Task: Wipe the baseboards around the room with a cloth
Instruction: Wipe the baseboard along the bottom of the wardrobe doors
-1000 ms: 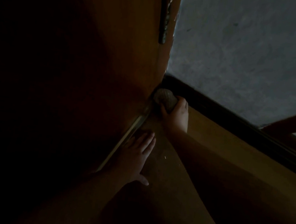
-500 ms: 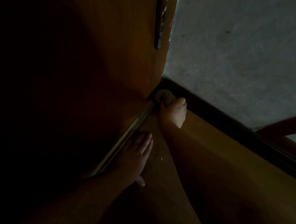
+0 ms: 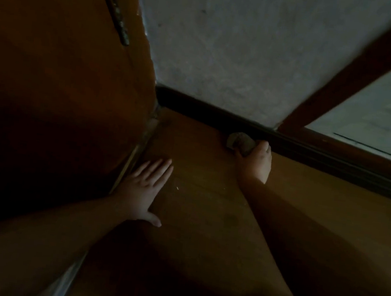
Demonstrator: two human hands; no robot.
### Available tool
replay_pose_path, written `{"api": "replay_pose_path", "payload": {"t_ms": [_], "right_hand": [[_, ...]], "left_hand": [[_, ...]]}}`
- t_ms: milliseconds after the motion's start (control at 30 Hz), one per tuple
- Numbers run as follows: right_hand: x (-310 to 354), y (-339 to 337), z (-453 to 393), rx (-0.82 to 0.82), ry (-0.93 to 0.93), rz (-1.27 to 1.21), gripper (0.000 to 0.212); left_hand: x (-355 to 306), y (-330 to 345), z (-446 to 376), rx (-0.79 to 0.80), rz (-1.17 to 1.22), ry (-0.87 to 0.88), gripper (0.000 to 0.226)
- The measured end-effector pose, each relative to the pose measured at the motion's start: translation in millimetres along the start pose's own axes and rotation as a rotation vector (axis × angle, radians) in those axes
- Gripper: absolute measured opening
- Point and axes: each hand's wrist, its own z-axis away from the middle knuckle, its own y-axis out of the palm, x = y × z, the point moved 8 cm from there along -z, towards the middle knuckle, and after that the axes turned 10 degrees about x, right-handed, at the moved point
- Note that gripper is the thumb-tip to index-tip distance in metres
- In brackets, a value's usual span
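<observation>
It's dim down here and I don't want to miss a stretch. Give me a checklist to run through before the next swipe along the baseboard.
1. Cloth gripped: the right hand holds the balled cloth. Ok.
2. Cloth on the baseboard: it sits at the board's lower edge where it meets the wooden floor; actual contact is too dark to confirm. Cannot tell.
3. Support: the left hand lies flat on the floor, fingers straight, beside the wooden door. Ok.
4. Path to the right along the board: nothing shows in the way. Ok.
5. Board's cleanliness near the corner: too dark to judge. Cannot tell.
</observation>
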Motion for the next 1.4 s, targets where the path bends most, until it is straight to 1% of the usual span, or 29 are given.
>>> {"api": "replay_pose_path", "payload": {"t_ms": [67, 233, 333, 433, 533, 633, 733, 800, 967, 1133, 1267, 1367, 1400], "right_hand": [[-21, -22, 2, -0.034, 0.024, 0.005, 0.053], [-59, -62, 8, -0.095, 0.097, 0.009, 0.049], [-66, -70, 13, -0.111, 0.115, -0.003, 0.053], [-64, -63, 25, -0.126, 0.122, -0.069, 0.054], [-38, -38, 34, -0.072, 0.046, -0.097, 0.052], [9, -3, 37, -0.002, -0.079, -0.105, 0.054], [67, 33, 41, 0.033, -0.226, -0.114, 0.046], [99, 55, 43, 0.072, -0.271, -0.129, 0.044], [143, 96, 34, 0.155, -0.195, -0.222, 0.048], [176, 124, 18, 0.194, -0.105, -0.237, 0.042], [179, 125, 14, 0.175, -0.079, -0.233, 0.038], [168, 113, 18, 0.135, -0.087, -0.277, 0.043], [161, 105, 19, 0.117, -0.095, -0.286, 0.044]], "left_hand": [[-2, -3, -3, 0.010, 0.003, 0.034, 0.151], [-8, -5, -5, 0.036, 0.038, 0.034, 0.155], [-12, -6, -5, 0.038, 0.021, 0.024, 0.155], [-14, -8, -5, 0.047, 0.009, 0.017, 0.154], [-18, -10, -5, 0.059, 0.039, 0.001, 0.153], [-21, -11, -5, 0.063, 0.041, 0.000, 0.153], [-22, -13, -5, 0.086, -0.001, -0.014, 0.151], [-25, -15, -5, 0.113, -0.052, -0.032, 0.149], [-26, -16, -4, 0.165, -0.139, -0.052, 0.140], [-28, -16, -7, 0.234, -0.135, -0.063, 0.134], [-28, -13, -8, 0.232, -0.076, -0.067, 0.139], [-23, -9, -8, 0.246, -0.135, -0.063, 0.141], [-23, -10, -10, 0.226, -0.144, -0.053, 0.142]]}}
